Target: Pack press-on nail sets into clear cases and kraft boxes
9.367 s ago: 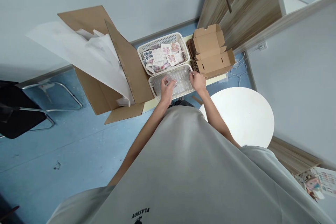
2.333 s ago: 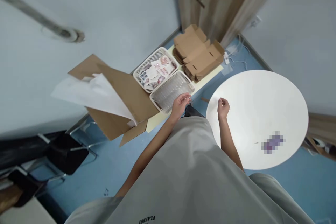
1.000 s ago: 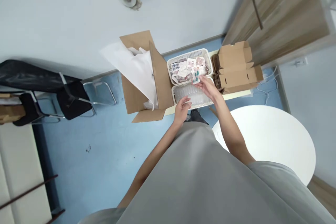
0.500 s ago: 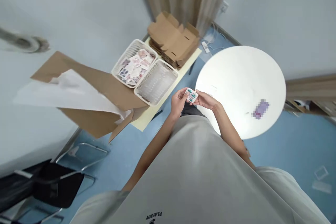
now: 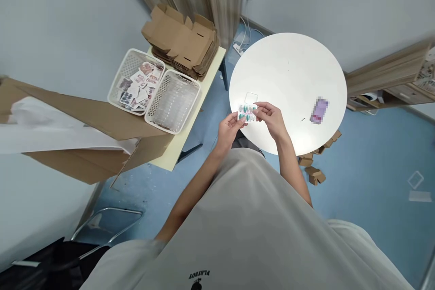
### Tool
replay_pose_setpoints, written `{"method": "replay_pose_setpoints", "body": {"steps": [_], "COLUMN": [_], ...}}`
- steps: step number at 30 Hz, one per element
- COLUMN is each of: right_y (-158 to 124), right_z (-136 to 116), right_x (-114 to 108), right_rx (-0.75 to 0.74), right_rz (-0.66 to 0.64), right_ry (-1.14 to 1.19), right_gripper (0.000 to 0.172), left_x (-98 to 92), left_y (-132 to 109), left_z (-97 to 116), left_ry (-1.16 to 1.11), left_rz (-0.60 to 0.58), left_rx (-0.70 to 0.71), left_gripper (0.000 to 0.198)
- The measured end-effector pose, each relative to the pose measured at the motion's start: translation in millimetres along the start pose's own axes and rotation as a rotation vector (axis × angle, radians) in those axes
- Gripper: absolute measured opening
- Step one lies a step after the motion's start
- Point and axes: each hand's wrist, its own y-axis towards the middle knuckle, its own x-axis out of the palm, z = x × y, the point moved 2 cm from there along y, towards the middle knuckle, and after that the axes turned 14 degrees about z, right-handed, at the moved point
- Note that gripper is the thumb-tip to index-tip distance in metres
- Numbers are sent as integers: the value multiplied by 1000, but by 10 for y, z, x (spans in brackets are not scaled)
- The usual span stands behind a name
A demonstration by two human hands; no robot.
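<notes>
A small white card of press-on nails (image 5: pixel 247 109), with teal and pale nails in rows, is held in front of my body at the near left edge of the round white table (image 5: pixel 288 68). My left hand (image 5: pixel 228 133) pinches its left side, thumb lying over the lower nails. On the card's right side, the fingers of my right hand (image 5: pixel 273 120) are closed at the upper corner. Just beyond the card, a transparent plastic case (image 5: pixel 251 97) lies on the tabletop, showing only as a faint outline.
On a yellow side table (image 5: pixel 210 72) stand a white basket of nail cards (image 5: pixel 117 82), another basket (image 5: pixel 194 104) of transparent plastic cases and stacked flat cardboard boxes (image 5: pixel 183 38). A large open carton (image 5: pixel 84 108) is at left. A blurred-out purple object (image 5: pixel 320 111) lies on the round table.
My view has shifted, so the round table sits further left and higher. The card now faces up more fully, and my right hand has come over its upper right corner. The transparent case shows on the table.
</notes>
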Motion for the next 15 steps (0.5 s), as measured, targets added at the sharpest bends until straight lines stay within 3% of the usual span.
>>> {"method": "replay_pose_setpoints", "body": {"steps": [5,15], "right_y": [-78,-361], "right_z": [-153,-517], "right_x": [146,379], "right_rx": [-137,-500], "right_rz": [1,30], "right_ry": [15,-91], "right_gripper": [49,44], "left_x": [-73,-185], "left_y": [-210,-519], "left_z": [273,701], "left_ry": [-20,23], "left_rz": [-14,91], "left_rx": [32,185], "left_gripper": [55,50]}}
